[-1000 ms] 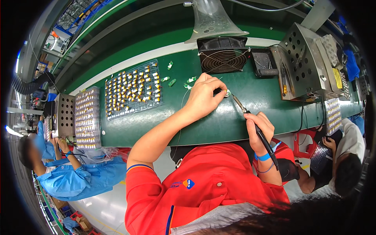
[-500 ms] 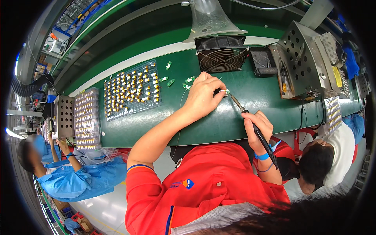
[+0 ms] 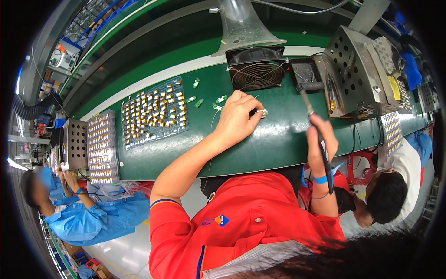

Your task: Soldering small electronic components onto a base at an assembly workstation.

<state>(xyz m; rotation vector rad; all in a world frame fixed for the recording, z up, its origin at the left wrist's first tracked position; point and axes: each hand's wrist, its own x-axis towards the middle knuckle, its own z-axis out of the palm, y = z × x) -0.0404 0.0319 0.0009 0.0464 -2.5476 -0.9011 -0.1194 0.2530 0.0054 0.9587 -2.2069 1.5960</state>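
Pinching a small part (image 3: 263, 113) against the green worktop (image 3: 274, 139), the left hand (image 3: 237, 118) lies near the middle of the bench, its fingers curled down and closed on that little piece. The right hand (image 3: 320, 139) is clenched around the handle of a soldering iron (image 3: 312, 111), which it holds raised above the worktop's near edge; the iron's tip points up toward the black stand (image 3: 304, 74) at the far edge, well apart from the small part. Just behind the left hand a black fan (image 3: 255, 72) stands at the far edge, and a few loose green pieces (image 3: 200, 100) lie scattered to its left. Farther left a clear tray (image 3: 151, 114) of small yellow parts rests flat on the worktop, and a second tray (image 3: 101, 146) overhangs the left end. A perforated metal box (image 3: 350, 69) stands toward the right end.
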